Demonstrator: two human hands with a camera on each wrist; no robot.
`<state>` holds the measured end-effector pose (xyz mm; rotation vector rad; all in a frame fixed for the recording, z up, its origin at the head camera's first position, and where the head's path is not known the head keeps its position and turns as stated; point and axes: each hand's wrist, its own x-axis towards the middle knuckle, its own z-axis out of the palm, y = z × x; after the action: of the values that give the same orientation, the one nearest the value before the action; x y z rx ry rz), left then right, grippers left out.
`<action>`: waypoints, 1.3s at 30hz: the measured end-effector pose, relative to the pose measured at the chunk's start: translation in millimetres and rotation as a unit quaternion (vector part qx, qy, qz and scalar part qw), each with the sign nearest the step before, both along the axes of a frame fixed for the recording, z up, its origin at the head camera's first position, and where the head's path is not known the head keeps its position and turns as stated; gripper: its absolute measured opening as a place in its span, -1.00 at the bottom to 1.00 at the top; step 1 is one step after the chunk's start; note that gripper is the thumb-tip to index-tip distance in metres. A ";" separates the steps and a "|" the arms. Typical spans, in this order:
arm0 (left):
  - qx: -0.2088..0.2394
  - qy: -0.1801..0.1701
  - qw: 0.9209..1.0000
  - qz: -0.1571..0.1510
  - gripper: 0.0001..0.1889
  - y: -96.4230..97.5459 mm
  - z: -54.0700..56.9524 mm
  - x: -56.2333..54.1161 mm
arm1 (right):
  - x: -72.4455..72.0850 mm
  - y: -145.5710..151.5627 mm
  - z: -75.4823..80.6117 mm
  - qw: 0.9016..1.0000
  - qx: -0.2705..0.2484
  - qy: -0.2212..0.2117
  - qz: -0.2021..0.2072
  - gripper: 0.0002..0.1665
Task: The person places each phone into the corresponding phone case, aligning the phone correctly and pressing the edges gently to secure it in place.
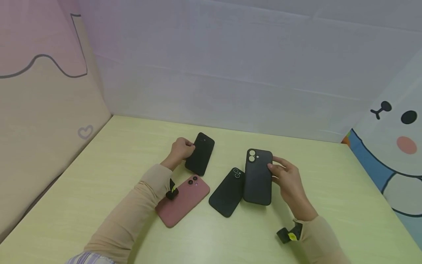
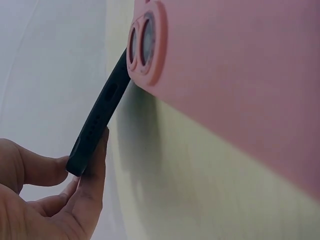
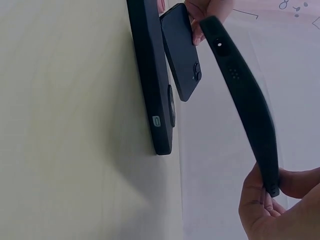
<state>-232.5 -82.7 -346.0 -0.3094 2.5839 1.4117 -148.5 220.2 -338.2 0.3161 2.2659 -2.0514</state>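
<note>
My left hand (image 1: 182,149) pinches the side edge of a black phone (image 1: 200,154), tilted up off the table. In the left wrist view its dark edge shows a slot and small holes. My right hand (image 1: 290,178) holds a black phone case (image 1: 258,179) by its side, raised at a slant; the pale table shows through its two round camera holes. Between the hands lies a dark phone (image 1: 227,193) with two ringed lenses, partly covered by the case. A pink phone (image 1: 183,201) lies near my left wrist, its lower corner partly behind the sleeve.
A pale yellow table (image 1: 211,242) carries everything. Behind it stands a light grey wall sheet (image 1: 230,73). Side panels flank it, a beige and pink one (image 1: 49,110) on the left and a printed cartoon one (image 1: 395,154) on the right.
</note>
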 end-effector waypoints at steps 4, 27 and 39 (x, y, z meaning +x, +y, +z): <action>0.012 -0.002 1.000 0.013 -0.68 -0.1 0.8 -1.0 | -0.9 -2.5 -0.5 1.000 -0.001 0.003 -0.001 -0.44; 0.144 -0.010 0.989 -0.015 -0.65 19.3 8.0 18.0 | -4.4 -20.3 3.4 0.999 -0.044 0.008 -0.019 -0.48; 0.178 -0.008 0.984 -0.029 -0.64 25.3 5.9 28.7 | -8.8 -30.0 0.4 0.997 -0.070 0.014 -0.023 -0.52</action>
<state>-203.8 -57.4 -340.1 -0.1884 2.2463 1.7985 -157.3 190.2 -337.8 0.3357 2.1347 -2.2361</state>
